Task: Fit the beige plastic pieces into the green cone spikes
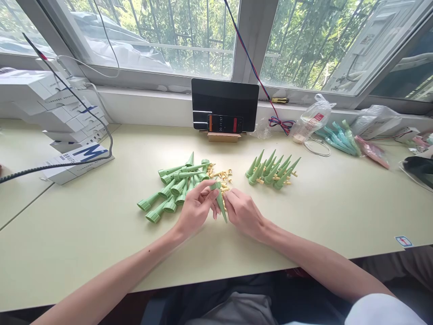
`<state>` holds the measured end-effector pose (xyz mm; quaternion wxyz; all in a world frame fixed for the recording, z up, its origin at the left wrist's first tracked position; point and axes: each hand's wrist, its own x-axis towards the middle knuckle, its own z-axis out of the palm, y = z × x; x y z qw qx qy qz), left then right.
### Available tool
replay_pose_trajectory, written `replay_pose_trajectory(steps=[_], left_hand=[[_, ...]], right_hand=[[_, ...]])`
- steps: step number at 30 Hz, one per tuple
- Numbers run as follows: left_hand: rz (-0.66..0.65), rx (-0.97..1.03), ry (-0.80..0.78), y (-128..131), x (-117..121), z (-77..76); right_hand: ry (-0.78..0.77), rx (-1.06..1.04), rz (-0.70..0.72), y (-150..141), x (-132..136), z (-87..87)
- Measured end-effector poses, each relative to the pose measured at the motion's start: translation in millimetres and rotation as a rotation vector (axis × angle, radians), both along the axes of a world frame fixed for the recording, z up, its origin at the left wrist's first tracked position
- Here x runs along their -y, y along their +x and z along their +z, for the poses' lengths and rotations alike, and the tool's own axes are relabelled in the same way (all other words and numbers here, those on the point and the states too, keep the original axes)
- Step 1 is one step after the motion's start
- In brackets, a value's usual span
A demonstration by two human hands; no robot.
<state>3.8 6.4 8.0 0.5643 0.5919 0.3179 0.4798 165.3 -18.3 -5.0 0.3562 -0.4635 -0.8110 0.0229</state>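
In my left hand (199,204) is a green plastic watering spike (221,206), gripped near its wide capped end, its tip pointing down toward me. My right hand (244,212) is closed just beside the spike, fingertips pinched together; what they hold, if anything, is hidden. Small yellow plastic pieces (223,174) lie scattered behind and between my hands. To the left, a loose pile of green spikes (171,189) lies on its side, wide open ends mostly toward me. On the right, several green spikes (270,170) stand tip up in a group, with yellow pieces sticking out near their bases.
A phone showing a timer (225,123) leans on a dark tablet (225,97) at the table's back. White boxes (72,117) are stacked at left, with a black cable (84,106) across them. Plastic bags (313,119) and blue-green packets (340,137) lie at back right.
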Motion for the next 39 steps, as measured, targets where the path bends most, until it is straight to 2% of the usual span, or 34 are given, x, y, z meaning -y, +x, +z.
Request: replay_pose_trajectory(steps=[19,31,39], left_hand=[[-0.100,0.264,-0.349,2.7,-2.0,-2.5],[-0.056,0.105,-0.019,0.3,-2.3,-5.3],[0.035,-0.022,0.156,-0.8,-0.1,-7.7]], right_hand=[[0.135,0.144,-0.055,-2.2,3.3,-2.8],[0.203,0.141,-0.089,-0.6,0.0,-4.6],[0.103,0.141,-0.033,1.3,1.2,-1.0]])
